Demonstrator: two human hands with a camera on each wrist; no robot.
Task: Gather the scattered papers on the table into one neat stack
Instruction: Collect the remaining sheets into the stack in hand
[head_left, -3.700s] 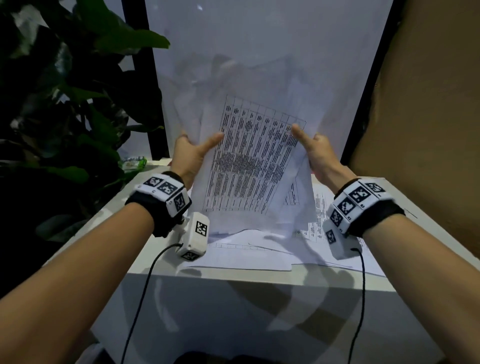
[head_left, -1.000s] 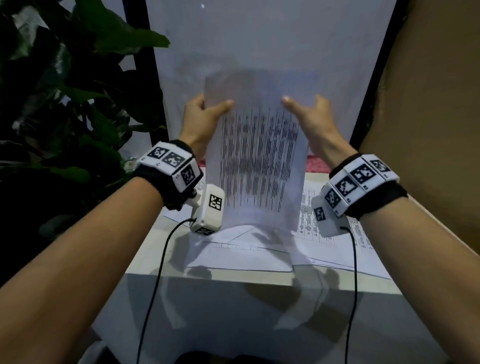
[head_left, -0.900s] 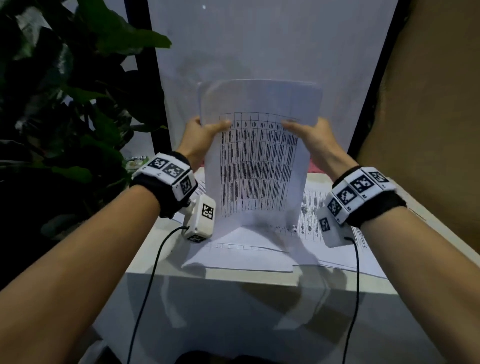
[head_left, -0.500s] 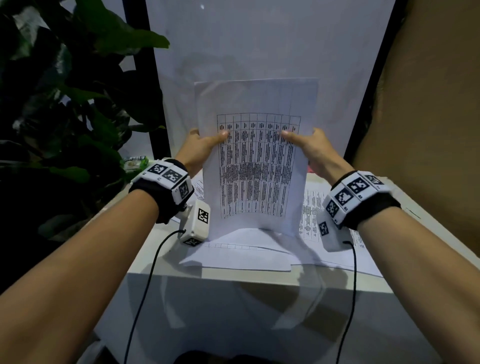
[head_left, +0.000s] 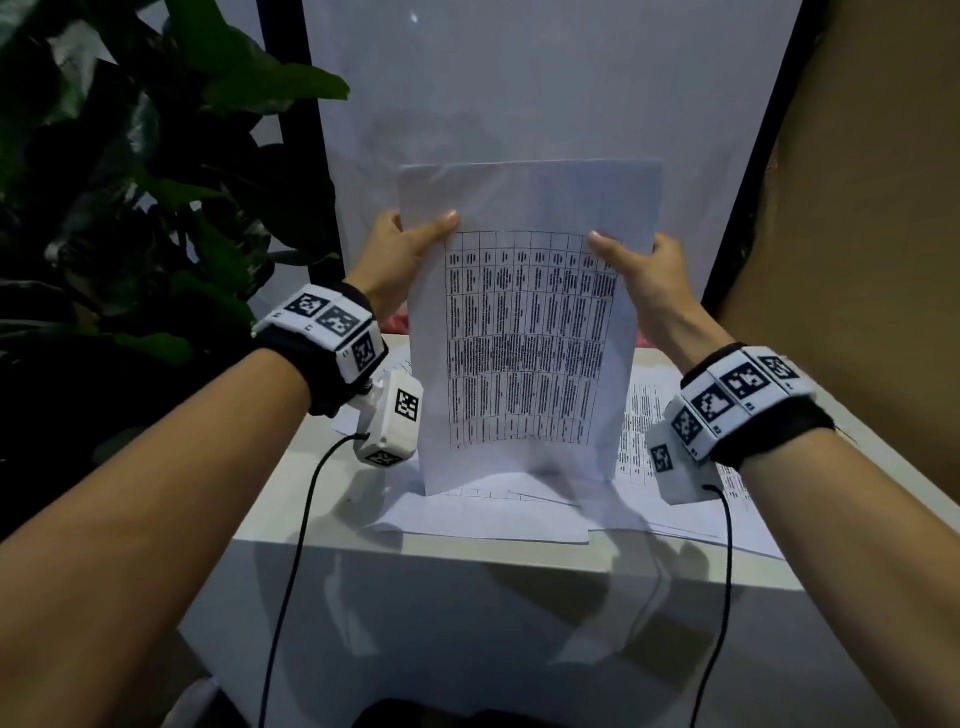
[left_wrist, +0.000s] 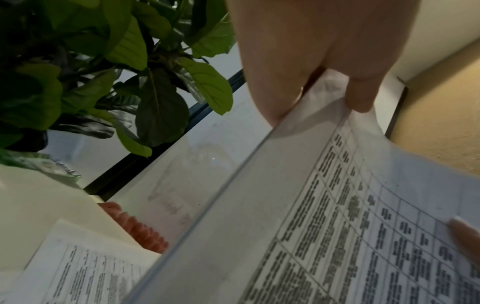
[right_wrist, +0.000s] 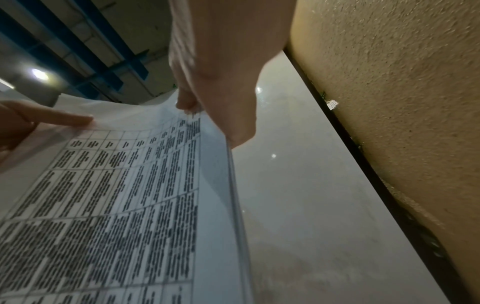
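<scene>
A stack of white sheets with a printed table on the front stands upright, its lower edge on the papers lying on the white table. My left hand grips its left edge, thumb on the front and fingers behind. My right hand grips the right edge the same way. The left wrist view shows the stack's edge under my left hand. From the right wrist, the stack runs below my right hand. Loose sheets lie flat beneath.
A large leafy plant stands at the left of the table. A white panel rises behind it, and a tan wall closes the right side. Printed sheets reach the table's right front. Something red lies at the back edge.
The loose bundle has become a squared upright stack. Over the last second it dropped onto the table, and both hands have now slid higher along its side edges.
</scene>
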